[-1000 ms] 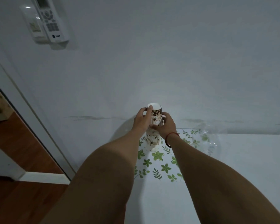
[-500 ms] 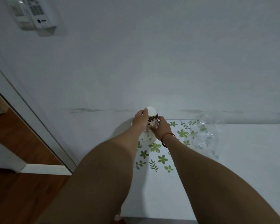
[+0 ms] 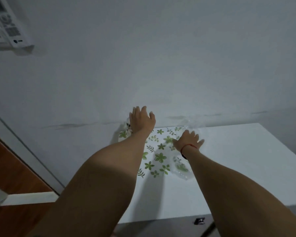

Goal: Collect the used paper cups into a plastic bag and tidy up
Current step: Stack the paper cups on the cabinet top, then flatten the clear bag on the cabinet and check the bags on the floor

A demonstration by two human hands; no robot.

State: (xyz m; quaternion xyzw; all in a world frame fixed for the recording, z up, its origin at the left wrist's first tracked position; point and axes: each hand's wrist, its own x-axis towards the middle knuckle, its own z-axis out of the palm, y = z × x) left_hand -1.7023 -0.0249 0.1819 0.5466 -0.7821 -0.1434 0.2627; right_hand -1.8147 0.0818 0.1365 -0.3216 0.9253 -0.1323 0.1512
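- Change observed: half a second ago both hands held the top of the stack of paper cups; both have since let go.
- The left hand is released, fingers spread and holding nothing. It hangs in front of the stack of paper cups and hides most of it. Only a sliver of the stack shows at the hand's left edge, at the back of the worktop by the wall.
- The right hand, with a red band at the wrist, has moved away to the right. It is also released, fingers straight and splayed, and sits over the clear plastic bag. Whether it touches the film cannot be told.
- The bag lies crumpled on the flowered mat, to the right of the stack and apart from it.
- Judgement: the cups appear gathered into a single stack and left standing, so the nesting step looks complete. The bagging step has not begun, as no cup is inside the bag.
- Judgement: the next move probably calls for taking up the bag and finding its mouth. The thin film may cling shut, and the freestanding stack could topple if knocked.
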